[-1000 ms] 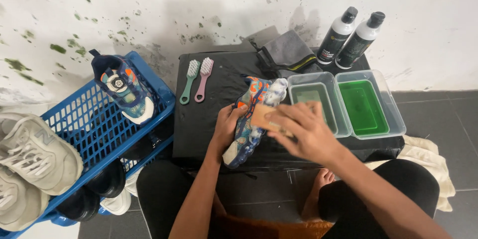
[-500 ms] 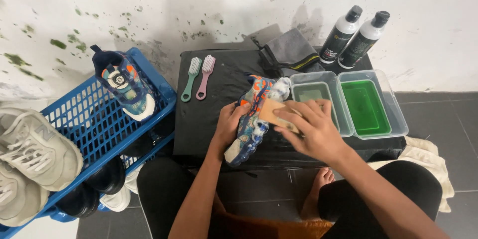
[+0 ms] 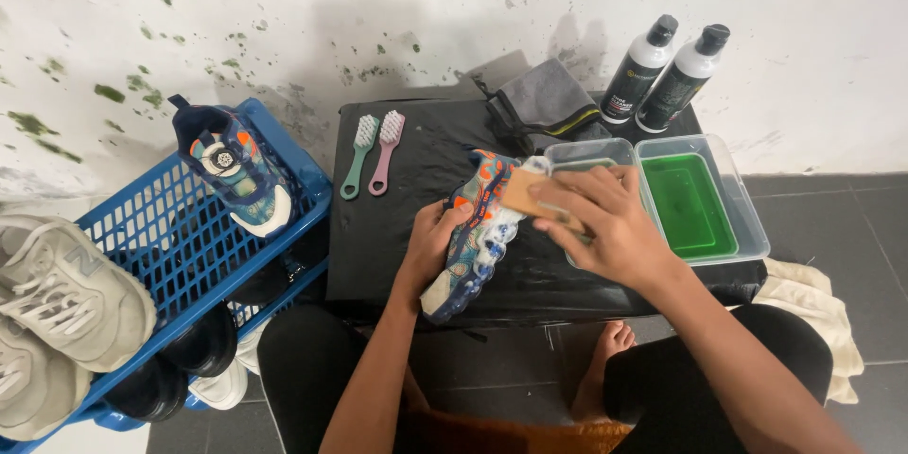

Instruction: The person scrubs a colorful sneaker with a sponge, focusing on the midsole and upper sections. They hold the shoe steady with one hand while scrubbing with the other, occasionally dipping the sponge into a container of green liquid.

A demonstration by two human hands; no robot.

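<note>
Two bare hands work on one colourful patterned sneaker with blue, orange and white parts [image 3: 476, 236], which lies tilted near the front edge of the black covered bench [image 3: 416, 227], with its sole side turned to the right. The left hand [image 3: 430, 244] has its grip closed around the middle of this sneaker from the left side. The right hand [image 3: 605, 225] has its grip closed on a tan wooden brush block [image 3: 526, 194] and presses it on the upper part of the sneaker, close to the toe.

Just behind the right hand stand two clear plastic trays: the smaller one [image 3: 591, 153] is partly hidden by the fingers, and the larger one with green liquid [image 3: 695, 203] sits at the right edge of the bench. At the back right corner stand two black-and-white bottles with black caps [image 3: 662, 71], with a grey folded cloth [image 3: 547, 99] beside them. A green brush and a pink brush [image 3: 372, 153] lie side by side near the back left corner. Left of the bench, a blue plastic basket [image 3: 170, 246] carries a second colourful sneaker [image 3: 232, 165], and white sneakers [image 3: 66, 293] lie on its left side.
</note>
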